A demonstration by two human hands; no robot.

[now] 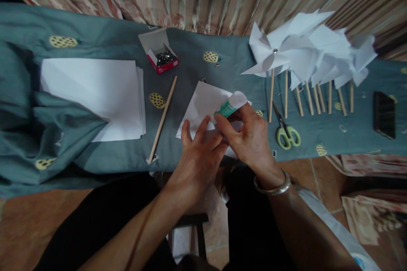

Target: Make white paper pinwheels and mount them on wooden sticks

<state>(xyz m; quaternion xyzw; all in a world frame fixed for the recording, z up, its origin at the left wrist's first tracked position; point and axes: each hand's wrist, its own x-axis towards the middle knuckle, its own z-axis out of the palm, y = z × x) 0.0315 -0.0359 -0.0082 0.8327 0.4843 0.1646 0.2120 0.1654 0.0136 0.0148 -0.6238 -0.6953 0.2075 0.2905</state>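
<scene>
- In the head view, the right hand (251, 137) has its thumb and fingers closed around a glue stick (233, 103); the tip is too hidden to tell whether it touches.
- The left hand (202, 154) lies on the paper (200, 97), its fingers spread, gripping nothing that I can see.
- The step seems to be gluing; the next move calls for steady holding.
- The paper is white, creased, on the cloth (187, 61), right of a wooden stick (163, 118).
</scene>
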